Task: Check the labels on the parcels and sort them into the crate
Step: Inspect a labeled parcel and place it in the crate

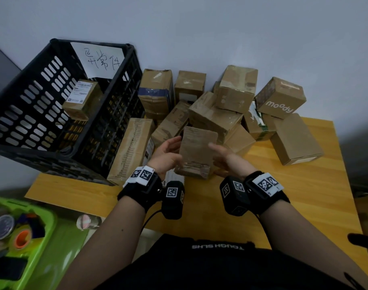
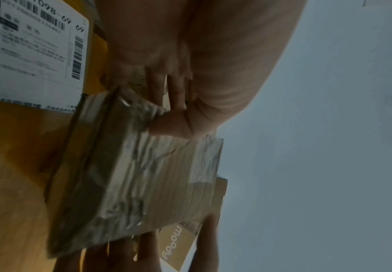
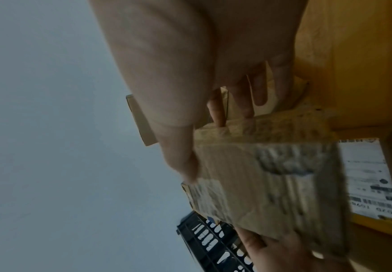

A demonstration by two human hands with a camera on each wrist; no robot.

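Left hand: grip clasping flat parcel, thumb on taped face.
Right hand: grip clasping its opposite edge.
Crate: left of parcel, on tabletop.

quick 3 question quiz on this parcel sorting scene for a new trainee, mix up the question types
1. True or false: the black crate already has one labelled parcel inside it.
2. Multiple choice: the flat taped parcel is held by A) the left hand only, B) the right hand only, C) both hands, D) no hand.
3. Short answer: what word is printed on the box at the far right of the pile?

Key
1. True.
2. C: one hand on each side, lifted above the wooden table.
3. moody.
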